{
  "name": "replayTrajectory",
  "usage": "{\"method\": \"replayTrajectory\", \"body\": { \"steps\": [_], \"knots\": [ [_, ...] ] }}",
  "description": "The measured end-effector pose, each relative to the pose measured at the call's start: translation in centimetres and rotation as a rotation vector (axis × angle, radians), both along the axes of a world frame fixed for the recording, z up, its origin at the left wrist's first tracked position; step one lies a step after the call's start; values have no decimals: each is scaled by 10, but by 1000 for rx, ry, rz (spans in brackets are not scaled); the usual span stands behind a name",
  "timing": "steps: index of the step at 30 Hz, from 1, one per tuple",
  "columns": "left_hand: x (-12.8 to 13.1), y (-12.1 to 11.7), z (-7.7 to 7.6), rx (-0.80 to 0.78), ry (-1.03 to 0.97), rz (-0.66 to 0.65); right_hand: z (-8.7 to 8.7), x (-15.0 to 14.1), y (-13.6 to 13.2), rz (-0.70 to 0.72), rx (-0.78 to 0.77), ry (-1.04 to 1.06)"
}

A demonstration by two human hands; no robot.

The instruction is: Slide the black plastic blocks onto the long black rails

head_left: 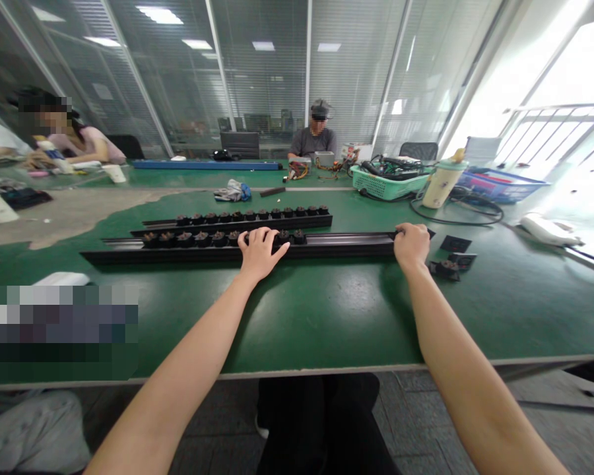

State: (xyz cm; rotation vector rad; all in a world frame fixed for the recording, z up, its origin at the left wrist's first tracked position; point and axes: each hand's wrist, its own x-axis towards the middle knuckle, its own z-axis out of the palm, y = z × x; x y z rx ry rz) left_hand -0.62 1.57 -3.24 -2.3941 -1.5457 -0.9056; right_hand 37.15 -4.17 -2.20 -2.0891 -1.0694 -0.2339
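Note:
A long black rail (346,248) lies across the table in front of me, with a row of round black socket-like modules (201,239) set along its channel. My left hand (260,252) rests over the right part of that row, fingers spread and touching the modules, some of which it covers. At the rail's right end, my right hand (412,244) is closed round the tip. Between my hands the channel shows bare metal. Behind it lies a second black rail (321,220) carrying a similar row. Just right of my right hand sits a loose black module (445,268).
Small black plates (456,243) lie on the green table (327,330). Farther back are a grey-blue cloth (232,191), a green basket (389,186) of cables, a tumbler (441,186) and a blue basket (505,185). A person (314,138) sits opposite; others sit left.

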Motion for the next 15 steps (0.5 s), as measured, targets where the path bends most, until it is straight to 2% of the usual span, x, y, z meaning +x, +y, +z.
{"method": "replayTrajectory", "body": {
  "steps": [9,15],
  "knots": [
    [1,-1,0,0,-6,2,1,2,-2,-53,-65,-36],
    [1,-1,0,-7,-12,1,0,2,-3,-59,-49,-25]
  ]
}}
